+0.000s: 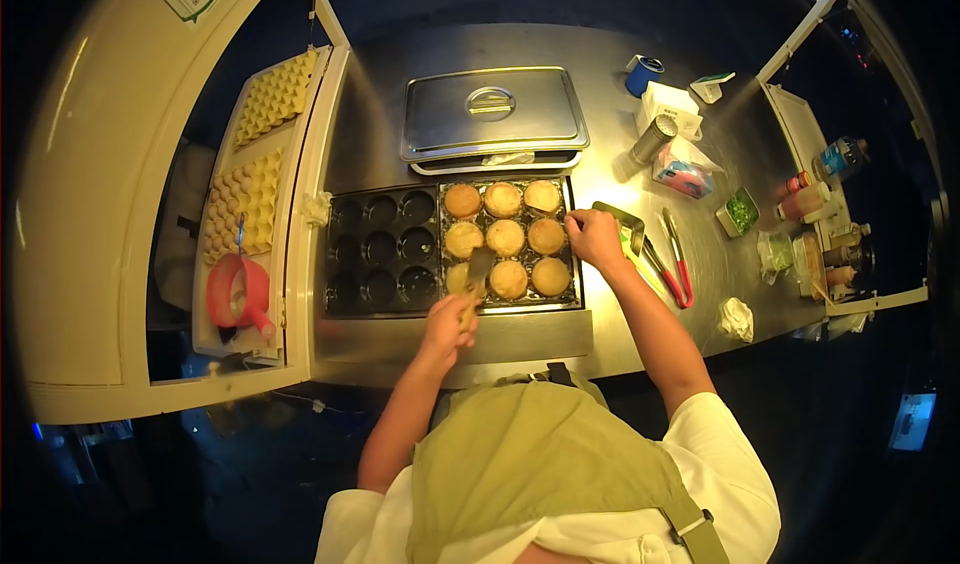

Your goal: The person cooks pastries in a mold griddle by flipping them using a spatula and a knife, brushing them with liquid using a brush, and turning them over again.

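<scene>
Right now left hand has its grip closed around the spatula handle, blade tilted at the lower-left cake. Nine round cakes sit three by three in the right half of the black pan; left-half wells bare. Right hand at the pan's right edge, fingers curled, can't tell if its grip holds anything. Tongs lie right of it on the table.

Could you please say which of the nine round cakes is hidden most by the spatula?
The near left corner cake: the spatula in the left hand covers its right side; others show more fully.
</scene>
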